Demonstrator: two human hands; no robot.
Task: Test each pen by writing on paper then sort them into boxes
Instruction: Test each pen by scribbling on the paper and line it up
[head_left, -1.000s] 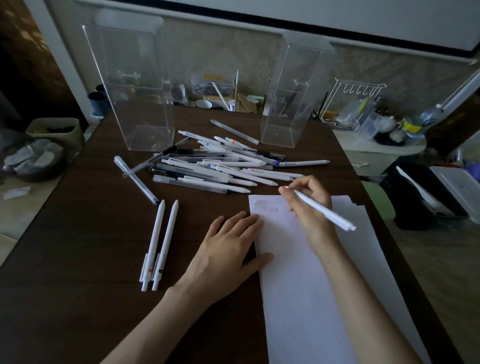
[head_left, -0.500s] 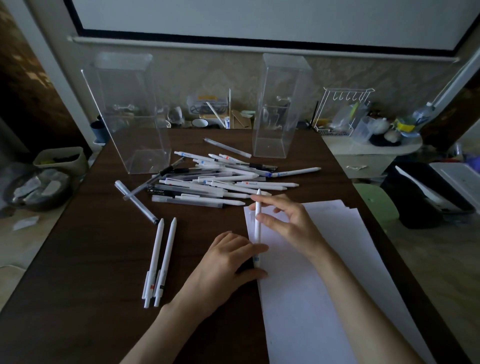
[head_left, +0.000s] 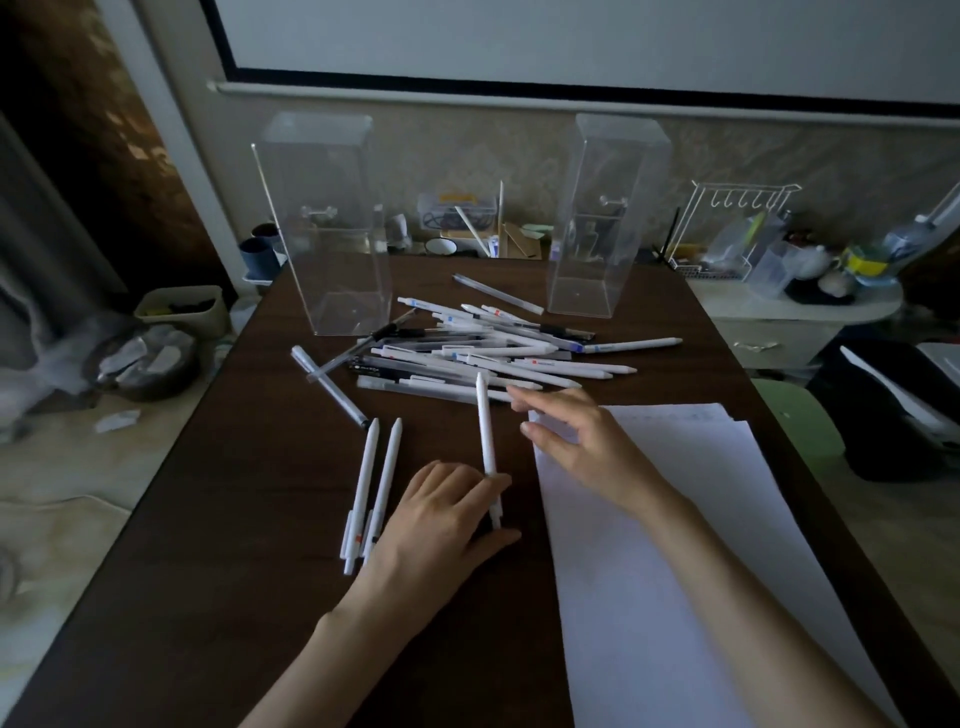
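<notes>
My left hand holds a white pen by its lower end between thumb and fingers, tip pointing away from me, just left of the white paper. My right hand hovers over the paper's top left corner with fingers spread and nothing in it, close to the pen's shaft. Two white pens lie side by side to the left of my left hand. A heap of several pens lies beyond, in front of two clear boxes: a wide one and a narrow one.
The dark wooden table ends at the right beside the paper. A single grey pen lies apart at the heap's left. Desk clutter and a white wire rack stand behind the boxes. A green chair is at the right.
The pen went from my right hand's writing grip to my left hand, which moved it off the paper to the left. My right hand let go and spread its fingers. The view tilted up.
</notes>
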